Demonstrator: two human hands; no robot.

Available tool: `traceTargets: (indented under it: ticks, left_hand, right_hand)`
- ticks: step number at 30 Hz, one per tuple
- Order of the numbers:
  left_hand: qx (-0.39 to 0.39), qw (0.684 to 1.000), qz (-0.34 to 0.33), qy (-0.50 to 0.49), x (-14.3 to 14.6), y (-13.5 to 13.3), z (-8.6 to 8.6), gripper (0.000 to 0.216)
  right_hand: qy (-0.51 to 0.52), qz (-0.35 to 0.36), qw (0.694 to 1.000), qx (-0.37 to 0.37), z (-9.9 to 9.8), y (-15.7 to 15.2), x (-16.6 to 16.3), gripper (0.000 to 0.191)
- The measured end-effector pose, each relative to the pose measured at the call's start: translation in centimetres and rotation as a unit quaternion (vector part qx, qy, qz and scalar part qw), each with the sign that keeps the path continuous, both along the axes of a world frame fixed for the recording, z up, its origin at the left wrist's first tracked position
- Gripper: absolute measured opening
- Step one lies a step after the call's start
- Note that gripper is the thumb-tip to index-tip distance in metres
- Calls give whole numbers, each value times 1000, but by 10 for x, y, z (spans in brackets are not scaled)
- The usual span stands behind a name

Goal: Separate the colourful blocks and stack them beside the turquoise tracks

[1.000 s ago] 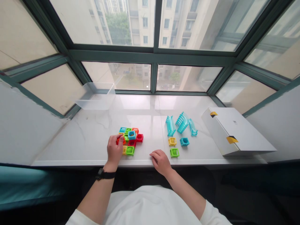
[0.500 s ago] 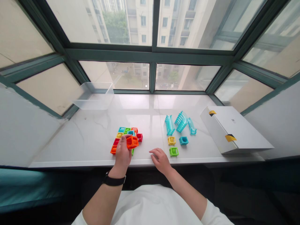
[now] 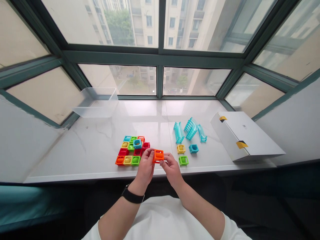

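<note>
step: orange block (image 3: 158,155) pinched between left grip (image 3: 145,165) and right grip (image 3: 171,165) | colored blocks (image 3: 130,151) just beside left grip | next: needs steady pinch

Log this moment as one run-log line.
left hand: holds orange block | right hand: holds same block | beside: colored block cluster | surface: windowsill
</note>
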State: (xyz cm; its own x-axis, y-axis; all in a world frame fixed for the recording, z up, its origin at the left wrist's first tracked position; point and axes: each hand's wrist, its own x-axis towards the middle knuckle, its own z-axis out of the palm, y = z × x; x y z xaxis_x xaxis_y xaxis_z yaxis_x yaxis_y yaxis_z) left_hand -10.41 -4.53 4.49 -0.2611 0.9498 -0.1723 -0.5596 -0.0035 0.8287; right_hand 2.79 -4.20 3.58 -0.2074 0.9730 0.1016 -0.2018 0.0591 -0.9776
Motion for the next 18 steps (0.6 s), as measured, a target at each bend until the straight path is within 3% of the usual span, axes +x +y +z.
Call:
traceTargets:
  ticks: [4, 10, 18]
  left_hand:
    - [1, 995, -32, 94, 0, -6, -3, 36]
    - [15, 971, -21, 236, -2, -11, 5, 29]
    - [50, 963, -11, 264, 1, -10, -4, 20]
  right_hand:
    - [-12, -52, 998, 19, 5, 4, 8, 21]
    - [-96, -47, 990, 95, 8, -1, 14, 13]
    - [-94, -56, 989, 103, 16, -4, 18, 18]
